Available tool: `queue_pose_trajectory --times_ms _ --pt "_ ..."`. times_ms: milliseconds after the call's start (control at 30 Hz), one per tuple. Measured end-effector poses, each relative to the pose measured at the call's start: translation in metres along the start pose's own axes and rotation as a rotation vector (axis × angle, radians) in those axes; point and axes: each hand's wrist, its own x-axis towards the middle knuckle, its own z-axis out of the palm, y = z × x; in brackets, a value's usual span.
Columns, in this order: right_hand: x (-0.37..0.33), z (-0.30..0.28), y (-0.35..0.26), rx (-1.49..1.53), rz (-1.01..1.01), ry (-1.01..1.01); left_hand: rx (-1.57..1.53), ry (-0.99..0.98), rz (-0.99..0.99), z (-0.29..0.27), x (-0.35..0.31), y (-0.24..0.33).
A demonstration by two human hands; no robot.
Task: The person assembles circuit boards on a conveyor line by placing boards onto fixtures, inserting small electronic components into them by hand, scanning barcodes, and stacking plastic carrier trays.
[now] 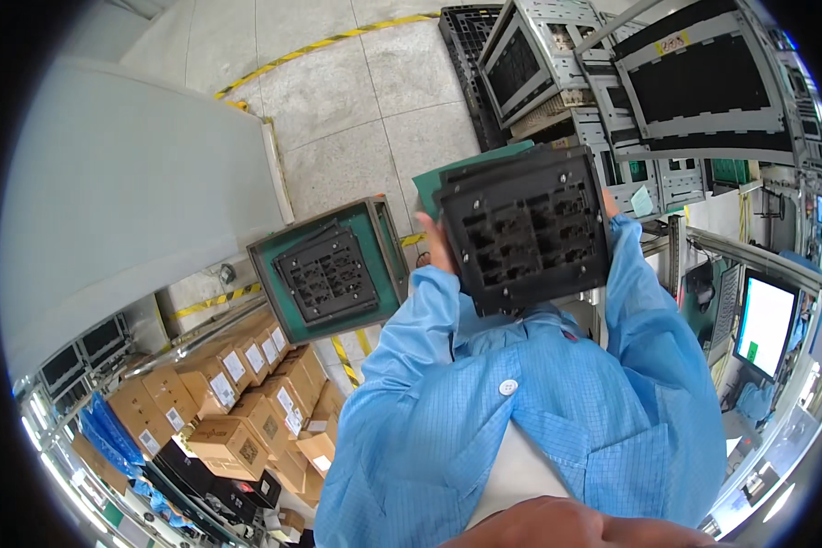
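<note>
In front of my chest I carry a stack of black fixture trays (pixel 521 297), with rows of cut-out pockets and screws along the rim. My left hand (pixel 439 244) grips its left side, the thumb showing along the edge. On the right side, my right hand (pixel 610 205) holds the stack, most of its fingers hidden behind it. A flat green surface (pixel 426 187) shows beyond the stack's far edge; whether it touches the stack I cannot tell. To the left, a similar pile of black fixture trays (pixel 327 277) lies on a green-topped, metal-framed stand (pixel 300 331).
Metal racks with dark panels (pixel 703 87) and a black pallet (pixel 473 87) stand at the far right. A bright monitor (pixel 765 324) is at the right. Cardboard boxes (pixel 233 447) are piled at the lower left, below a large pale panel (pixel 146 201). Yellow-black tape (pixel 329 43) marks the floor.
</note>
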Motion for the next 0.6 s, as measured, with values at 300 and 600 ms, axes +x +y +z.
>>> queue_pose_trajectory --times_ms 300,600 --pt "0.031 0.007 0.038 0.244 0.488 -0.243 1.768 0.307 0.776 0.124 -0.042 -0.045" --pt "-0.231 0.078 0.057 -0.368 0.291 -0.407 1.771 1.143 0.874 -0.138 -0.119 0.093"
